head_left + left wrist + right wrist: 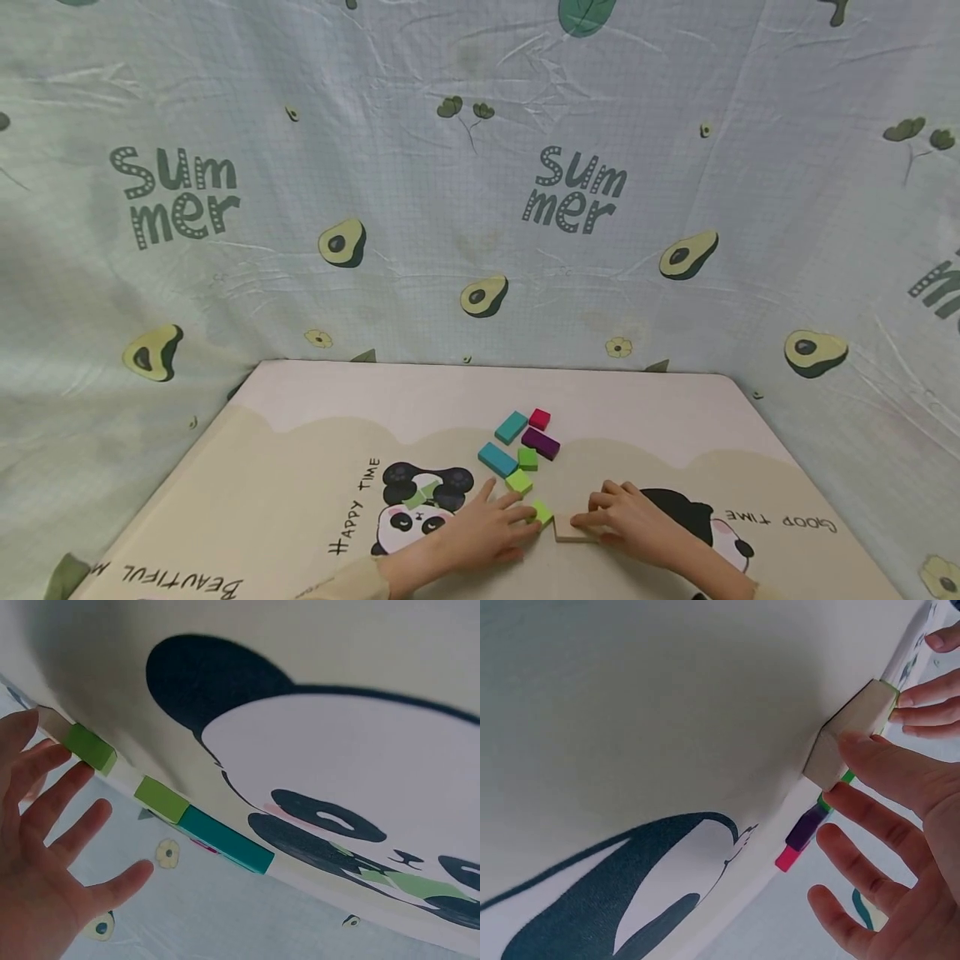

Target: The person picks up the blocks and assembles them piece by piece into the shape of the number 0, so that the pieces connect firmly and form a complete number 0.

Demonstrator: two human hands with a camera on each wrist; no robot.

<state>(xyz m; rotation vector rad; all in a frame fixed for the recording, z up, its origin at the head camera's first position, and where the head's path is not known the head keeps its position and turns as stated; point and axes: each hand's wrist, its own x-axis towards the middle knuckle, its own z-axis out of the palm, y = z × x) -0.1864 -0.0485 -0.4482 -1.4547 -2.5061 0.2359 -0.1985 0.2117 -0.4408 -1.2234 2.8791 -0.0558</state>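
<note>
My right hand (636,523) pinches a plain wooden block (859,712) lying on the table, thumb along its near side and index finger at its far side. The other right fingers are spread past it. Right at the left end of the wooden block lies a light green block (90,748). My left hand (487,529) reaches to this green block, its fingers extended and the index and middle fingertips at its edge. A second light green block (519,482) lies just beyond the left fingers, close to a blue block (498,460).
Farther back lie a green block (528,458), a purple block (541,443), a teal block (512,427) and a red block (540,419). The tabletop (315,392) has printed pandas and lettering. A patterned cloth (420,192) hangs behind the table.
</note>
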